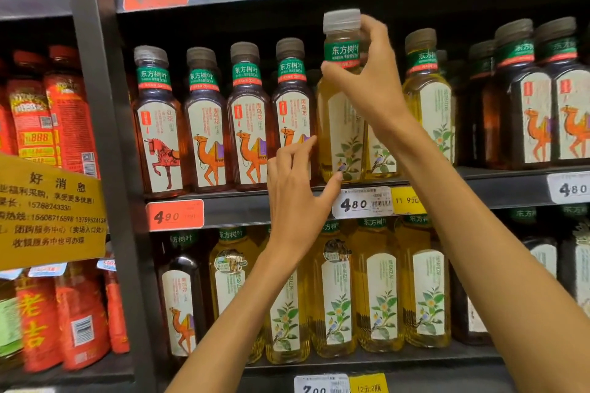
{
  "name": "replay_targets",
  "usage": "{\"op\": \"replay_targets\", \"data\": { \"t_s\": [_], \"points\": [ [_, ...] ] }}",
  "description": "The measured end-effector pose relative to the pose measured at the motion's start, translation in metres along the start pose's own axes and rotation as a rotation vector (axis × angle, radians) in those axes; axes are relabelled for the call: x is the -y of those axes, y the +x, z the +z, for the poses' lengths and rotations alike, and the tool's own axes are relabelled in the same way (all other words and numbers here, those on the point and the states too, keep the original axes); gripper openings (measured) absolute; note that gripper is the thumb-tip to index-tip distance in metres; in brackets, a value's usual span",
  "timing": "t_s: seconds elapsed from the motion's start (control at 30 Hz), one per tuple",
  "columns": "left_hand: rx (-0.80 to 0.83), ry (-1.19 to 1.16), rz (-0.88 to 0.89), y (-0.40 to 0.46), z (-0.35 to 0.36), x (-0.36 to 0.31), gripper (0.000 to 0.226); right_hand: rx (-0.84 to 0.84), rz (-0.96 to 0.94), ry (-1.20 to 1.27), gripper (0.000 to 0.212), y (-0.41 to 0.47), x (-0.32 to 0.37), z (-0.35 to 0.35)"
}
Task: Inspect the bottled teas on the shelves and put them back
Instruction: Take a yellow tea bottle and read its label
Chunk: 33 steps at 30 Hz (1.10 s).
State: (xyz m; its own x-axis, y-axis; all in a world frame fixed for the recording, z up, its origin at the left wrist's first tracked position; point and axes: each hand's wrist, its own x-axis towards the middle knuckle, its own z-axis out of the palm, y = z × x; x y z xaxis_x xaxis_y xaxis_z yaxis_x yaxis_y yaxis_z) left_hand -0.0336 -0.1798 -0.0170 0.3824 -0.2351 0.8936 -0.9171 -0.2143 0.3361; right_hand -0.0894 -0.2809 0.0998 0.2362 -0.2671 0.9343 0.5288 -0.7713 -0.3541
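Observation:
A pale yellow tea bottle [338, 124] with a grey cap and a green neck band stands at the front of the middle shelf [242, 206]. My right hand [370, 73] grips its neck just under the cap. My left hand [297, 188] is lower, fingers spread, its thumb touching the bottle's base and its fingertips near the bottle's left side. Dark tea bottles with camel labels [249, 118] stand in a row to the left, and another pale yellow bottle [427, 96] stands to the right.
A lower shelf holds more pale yellow bottles [380, 290] and a dark camel bottle [182, 303]. Red herbal-tea bottles [64, 112] fill the left bay behind a dark upright post [105, 124]. A yellow notice [51, 210] hangs at left. Price tags [364, 202] line the shelf edges.

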Motion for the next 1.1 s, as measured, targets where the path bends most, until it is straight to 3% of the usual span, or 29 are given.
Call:
{"op": "replay_targets", "data": {
  "t_s": [0.13,0.27,0.37,0.43,0.7,0.77,0.83,0.9,0.97,1.1],
  "points": [
    [0.065,-0.099,-0.026,-0.004,0.001,-0.005,0.068,0.063,0.012,0.096,0.038,-0.017,0.022,-0.008],
    [0.110,-0.242,-0.026,-0.011,-0.004,-0.014,0.075,-0.062,-0.029,0.221,0.025,-0.032,0.039,-0.018],
    [0.174,-0.444,-0.036,-0.021,-0.016,-0.023,0.076,-0.042,0.104,0.460,0.014,-0.040,0.046,-0.032],
    [0.217,-0.574,-0.067,-0.032,-0.026,-0.028,0.070,0.014,0.239,0.598,0.018,-0.049,0.045,-0.040],
    [0.405,-0.859,-0.366,-0.093,-0.039,-0.041,0.048,0.211,0.576,0.740,0.020,-0.100,0.023,-0.042],
    [0.467,-0.975,-0.503,-0.109,-0.043,-0.038,0.061,0.275,0.608,0.822,0.025,-0.109,0.020,-0.043],
    [0.542,-1.107,-0.685,-0.126,-0.046,-0.035,0.087,0.359,0.659,0.977,0.022,-0.116,0.017,-0.042],
    [0.605,-1.247,-0.827,-0.141,-0.046,-0.033,0.097,0.423,0.713,1.127,0.016,-0.124,0.015,-0.039],
    [0.637,-1.376,-0.863,-0.151,-0.046,-0.032,0.083,0.415,0.722,1.129,0.012,-0.130,0.013,-0.036],
    [0.596,-1.354,-0.813,-0.155,-0.044,-0.028,0.047,0.288,0.623,0.747,0.014,-0.142,0.013,-0.038]
  ]
}}
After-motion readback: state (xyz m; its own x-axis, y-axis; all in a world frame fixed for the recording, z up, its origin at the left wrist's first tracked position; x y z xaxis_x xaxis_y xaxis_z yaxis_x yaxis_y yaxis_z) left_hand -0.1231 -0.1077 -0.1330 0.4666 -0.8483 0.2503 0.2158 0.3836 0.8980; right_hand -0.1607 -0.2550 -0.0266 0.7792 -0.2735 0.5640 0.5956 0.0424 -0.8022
